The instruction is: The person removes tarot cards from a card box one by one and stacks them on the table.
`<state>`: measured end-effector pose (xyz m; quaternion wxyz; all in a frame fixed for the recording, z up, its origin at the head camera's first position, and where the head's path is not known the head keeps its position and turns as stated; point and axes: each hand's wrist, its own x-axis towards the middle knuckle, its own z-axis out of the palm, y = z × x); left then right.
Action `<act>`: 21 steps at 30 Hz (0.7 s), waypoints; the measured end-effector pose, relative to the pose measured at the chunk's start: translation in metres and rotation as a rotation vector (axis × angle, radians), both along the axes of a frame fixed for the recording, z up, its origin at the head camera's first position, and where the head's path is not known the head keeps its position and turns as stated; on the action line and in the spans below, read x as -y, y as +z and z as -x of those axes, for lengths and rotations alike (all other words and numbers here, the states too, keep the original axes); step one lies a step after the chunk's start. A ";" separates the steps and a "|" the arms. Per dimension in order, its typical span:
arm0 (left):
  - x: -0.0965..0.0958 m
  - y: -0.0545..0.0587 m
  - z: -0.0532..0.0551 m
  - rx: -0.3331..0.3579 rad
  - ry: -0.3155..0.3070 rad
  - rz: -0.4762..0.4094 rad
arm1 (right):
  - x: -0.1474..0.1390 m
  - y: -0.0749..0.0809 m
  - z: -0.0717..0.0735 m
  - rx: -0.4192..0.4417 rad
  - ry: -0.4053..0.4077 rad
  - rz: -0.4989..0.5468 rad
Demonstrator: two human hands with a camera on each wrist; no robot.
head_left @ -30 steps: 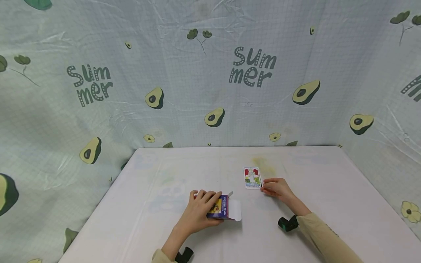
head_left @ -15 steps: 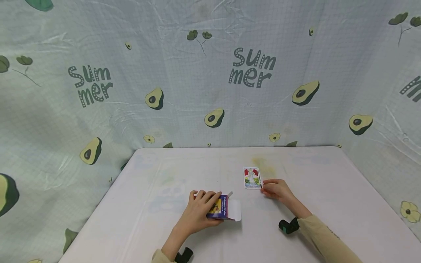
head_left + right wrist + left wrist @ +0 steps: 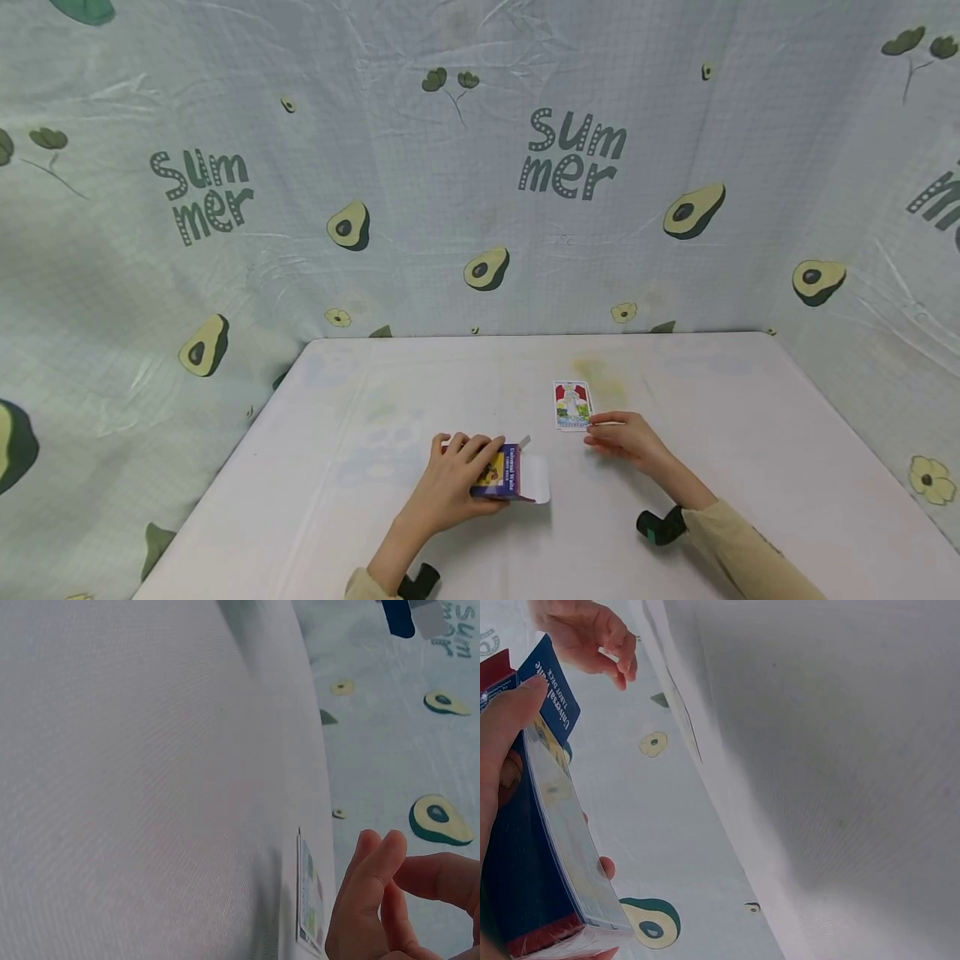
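Note:
My left hand (image 3: 453, 492) grips a tarot card box (image 3: 512, 473), fingers across its top and thumb along the near side. In the left wrist view the blue and red box (image 3: 525, 825) has its end flap (image 3: 555, 694) raised. A tarot card (image 3: 573, 407), picture side up, lies on the table beyond and right of the box; whether more cards lie under it is hard to tell. My right hand (image 3: 630, 442) is by the card's near right corner. In the right wrist view its fingers (image 3: 367, 892) are loosely bent, with nothing visible between thumb and fingertips.
A white-covered table (image 3: 360, 417) carries everything. Behind it hangs a pale curtain (image 3: 405, 167) printed with avocados and lettering. Dark wrist-worn devices (image 3: 660, 527) sit at both wrists.
My right hand has shifted slightly left and nearer, from the card's right edge to its near corner. The left hand and the box have stayed in place.

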<state>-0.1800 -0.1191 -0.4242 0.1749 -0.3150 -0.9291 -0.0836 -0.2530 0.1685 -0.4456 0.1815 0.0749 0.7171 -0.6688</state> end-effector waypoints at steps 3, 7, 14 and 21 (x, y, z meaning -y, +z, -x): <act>0.000 0.000 0.001 -0.001 0.000 0.004 | 0.002 0.003 -0.003 0.001 0.005 0.015; -0.001 0.001 0.001 -0.008 -0.001 0.007 | 0.003 0.005 -0.006 -0.012 0.025 0.012; -0.002 0.003 0.002 -0.019 0.002 0.010 | 0.007 0.011 -0.012 -0.062 0.058 -0.016; -0.002 0.004 0.004 -0.039 -0.001 0.012 | 0.012 0.018 -0.020 -0.115 0.134 -0.012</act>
